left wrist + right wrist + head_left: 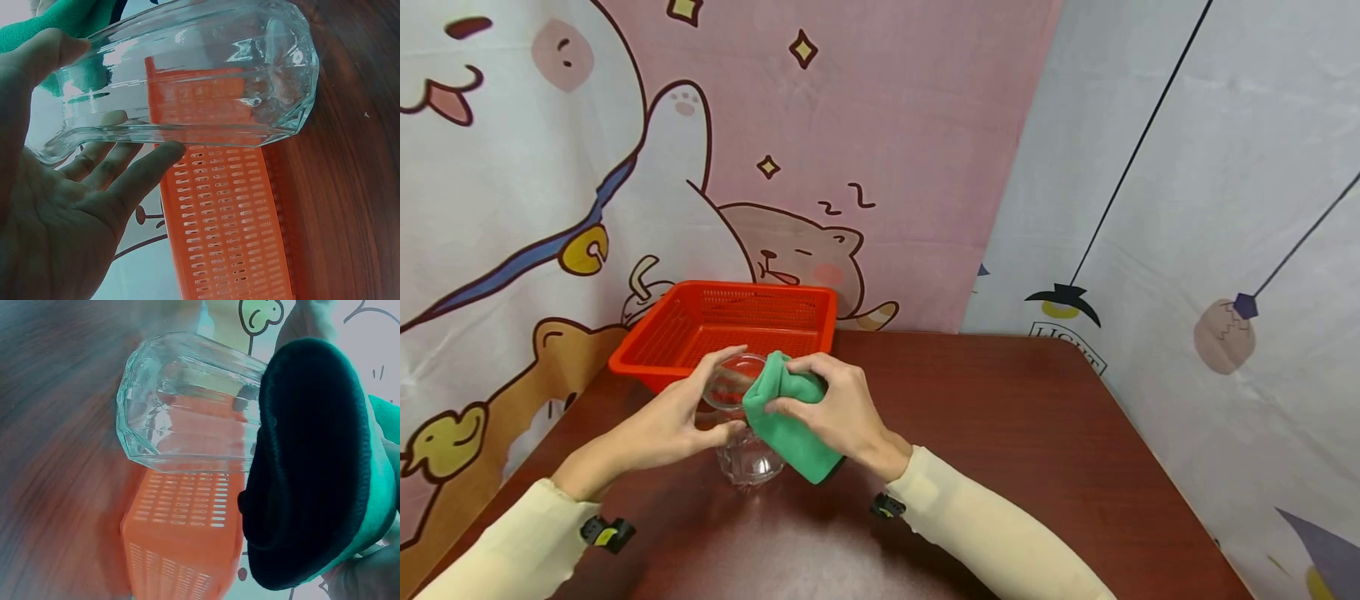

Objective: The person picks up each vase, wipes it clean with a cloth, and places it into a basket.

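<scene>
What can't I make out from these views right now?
- Head: the right part of the glass jar's rim, behind the green cloth.
- Head: part of the basket's front wall, behind the left hand.
- Right wrist: the cloth's inside, too dark.
- Right wrist: most of the right hand, cut off by the right edge.

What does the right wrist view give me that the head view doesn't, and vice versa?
Only the right wrist view shows the green cloth's dark end face-on; from the head you get just a dark sliver.

Only the head view shows both cream sleeves, the floor of the red basket and a clear look at the left hand holding the glass jar.

Both share the jar, the green cloth, the right hand gripping it, the basket's outside and the brown table.
</scene>
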Available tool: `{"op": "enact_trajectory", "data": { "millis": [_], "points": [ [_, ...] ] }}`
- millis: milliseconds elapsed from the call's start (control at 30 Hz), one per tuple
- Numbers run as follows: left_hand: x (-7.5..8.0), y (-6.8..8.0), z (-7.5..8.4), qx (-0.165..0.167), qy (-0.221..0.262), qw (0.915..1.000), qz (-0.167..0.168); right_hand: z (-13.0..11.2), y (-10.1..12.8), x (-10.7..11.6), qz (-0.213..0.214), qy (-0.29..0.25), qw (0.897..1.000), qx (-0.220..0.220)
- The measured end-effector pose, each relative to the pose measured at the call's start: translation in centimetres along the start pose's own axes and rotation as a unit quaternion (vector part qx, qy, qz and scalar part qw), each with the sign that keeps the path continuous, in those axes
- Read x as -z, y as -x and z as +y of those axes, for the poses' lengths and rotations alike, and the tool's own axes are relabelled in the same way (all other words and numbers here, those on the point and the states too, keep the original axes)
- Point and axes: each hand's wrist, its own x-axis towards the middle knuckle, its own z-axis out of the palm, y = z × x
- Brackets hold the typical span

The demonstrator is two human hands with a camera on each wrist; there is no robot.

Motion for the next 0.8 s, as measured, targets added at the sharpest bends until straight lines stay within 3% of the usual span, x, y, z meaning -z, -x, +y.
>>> {"op": "enact_trajectory", "data": {
  "millis": [800],
  "points": [
    [-0.05,0.01,0.17,-0.018,-0.002,0.9998,0.005,-0.14,0.01,-0.27,-0.015,0.016,1.000,0.005]
  ]
}}
